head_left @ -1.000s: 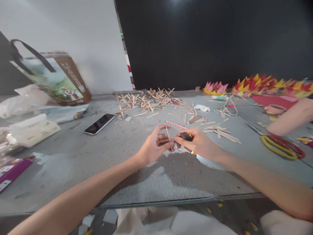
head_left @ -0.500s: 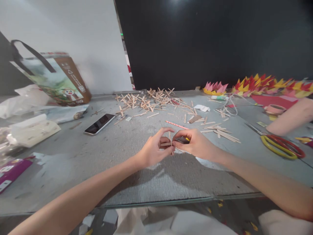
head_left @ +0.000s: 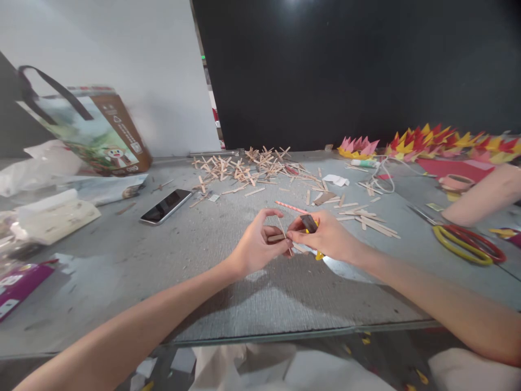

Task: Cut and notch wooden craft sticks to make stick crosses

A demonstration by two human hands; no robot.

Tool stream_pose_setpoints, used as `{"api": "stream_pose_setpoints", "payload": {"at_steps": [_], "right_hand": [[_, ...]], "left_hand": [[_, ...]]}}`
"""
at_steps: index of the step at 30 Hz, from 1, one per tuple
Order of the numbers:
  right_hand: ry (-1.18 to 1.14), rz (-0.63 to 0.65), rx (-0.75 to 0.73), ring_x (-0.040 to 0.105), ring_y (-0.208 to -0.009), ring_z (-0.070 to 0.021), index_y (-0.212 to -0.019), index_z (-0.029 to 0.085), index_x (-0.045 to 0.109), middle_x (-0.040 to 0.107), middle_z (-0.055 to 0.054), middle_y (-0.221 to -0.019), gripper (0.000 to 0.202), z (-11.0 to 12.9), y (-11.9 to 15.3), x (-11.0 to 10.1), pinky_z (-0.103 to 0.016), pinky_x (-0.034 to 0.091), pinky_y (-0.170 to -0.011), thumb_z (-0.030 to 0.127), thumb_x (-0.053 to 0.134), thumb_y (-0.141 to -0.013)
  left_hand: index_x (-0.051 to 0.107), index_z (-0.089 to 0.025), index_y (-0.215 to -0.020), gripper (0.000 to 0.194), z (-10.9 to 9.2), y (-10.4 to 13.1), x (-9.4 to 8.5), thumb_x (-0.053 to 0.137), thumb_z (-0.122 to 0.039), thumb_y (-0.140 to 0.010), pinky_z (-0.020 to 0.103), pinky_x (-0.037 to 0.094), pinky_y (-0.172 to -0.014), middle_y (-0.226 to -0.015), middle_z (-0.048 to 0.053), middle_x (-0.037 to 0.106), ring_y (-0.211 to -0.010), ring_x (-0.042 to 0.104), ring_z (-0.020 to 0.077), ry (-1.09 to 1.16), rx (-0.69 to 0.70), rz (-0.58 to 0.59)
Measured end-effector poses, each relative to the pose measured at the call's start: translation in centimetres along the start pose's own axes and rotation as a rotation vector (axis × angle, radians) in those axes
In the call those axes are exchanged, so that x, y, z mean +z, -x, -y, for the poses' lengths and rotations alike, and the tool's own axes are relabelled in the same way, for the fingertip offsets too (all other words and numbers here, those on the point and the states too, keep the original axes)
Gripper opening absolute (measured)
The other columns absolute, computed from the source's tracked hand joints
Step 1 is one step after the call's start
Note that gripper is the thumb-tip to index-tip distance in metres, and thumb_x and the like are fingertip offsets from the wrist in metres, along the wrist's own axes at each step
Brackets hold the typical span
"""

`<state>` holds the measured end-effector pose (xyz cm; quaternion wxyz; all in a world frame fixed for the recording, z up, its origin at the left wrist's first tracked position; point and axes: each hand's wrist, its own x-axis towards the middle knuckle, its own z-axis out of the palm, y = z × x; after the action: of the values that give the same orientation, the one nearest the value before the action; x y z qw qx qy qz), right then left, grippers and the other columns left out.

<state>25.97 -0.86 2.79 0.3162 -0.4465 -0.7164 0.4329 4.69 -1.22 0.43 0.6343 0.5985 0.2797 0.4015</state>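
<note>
Thin wooden craft sticks (head_left: 277, 237), set crosswise, are pinched in my left hand (head_left: 258, 244) above the front half of the table. My right hand (head_left: 325, 236) is closed round a small black-and-yellow tool (head_left: 309, 223); its exact kind is hidden by the fingers. The right fingertips touch the sticks where they cross, close to the left thumb. A pink striped straw (head_left: 291, 207) lies just behind my hands. Loose flat sticks (head_left: 376, 224) are spread to the right, and a heap of crossed sticks (head_left: 232, 169) lies farther back.
A phone (head_left: 166, 207) and a carrier bag (head_left: 101, 133) are on the left, with plastic wrappings (head_left: 52, 217). To the right lie scissors (head_left: 464, 241), a tape roll (head_left: 456, 182), a white cord (head_left: 385, 174) and folded paper spikes (head_left: 431, 142). Another person's forearm (head_left: 484, 193) rests there.
My right hand has turned, so the black-and-yellow tool now stands more upright and shows more. The stick in my left hand has tilted. The rest is unchanged.
</note>
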Motion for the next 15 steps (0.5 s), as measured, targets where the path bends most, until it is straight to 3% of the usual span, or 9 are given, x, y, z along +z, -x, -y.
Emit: {"api": "stream_pose_setpoints", "payload": {"at_steps": [6,10,15], "right_hand": [[-0.021,-0.015,0.004,0.049,-0.055,-0.0107,-0.079,0.016,0.073,0.063,0.0,-0.063,0.026,-0.34,0.0,0.13,-0.026,0.034,-0.051,0.04,0.075,-0.088],[-0.01,-0.009,0.017,0.043,-0.05,-0.0091,-0.08,0.016,0.074,0.059,0.001,-0.059,0.024,0.15,0.0,0.09,-0.026,0.031,-0.048,0.038,0.073,-0.089],[-0.037,-0.014,0.038,0.039,-0.047,-0.0081,-0.082,0.015,0.075,0.059,0.002,-0.057,0.021,0.51,-0.17,0.0,-0.025,0.029,-0.045,0.035,0.075,-0.086]], "left_hand": [[0.048,-0.024,-0.128,0.045,-0.5,0.18,-0.84,0.074,-0.027,-0.092,0.033,0.058,-0.083,-0.086,0.001,0.072,-0.082,0.075,0.0168,-0.251,0.095,0.084],[0.042,-0.024,-0.126,0.051,-0.56,-0.08,-0.66,0.078,-0.032,-0.09,0.032,0.059,-0.074,-0.078,-0.001,0.071,-0.072,0.075,0.018,-0.1,0.01,0.063],[0.038,-0.025,-0.121,0.056,-0.08,-0.22,-0.21,0.082,-0.033,-0.087,0.034,0.06,-0.075,-0.078,-0.002,0.071,-0.072,0.075,0.0185,0.004,0.007,0.012]]}}
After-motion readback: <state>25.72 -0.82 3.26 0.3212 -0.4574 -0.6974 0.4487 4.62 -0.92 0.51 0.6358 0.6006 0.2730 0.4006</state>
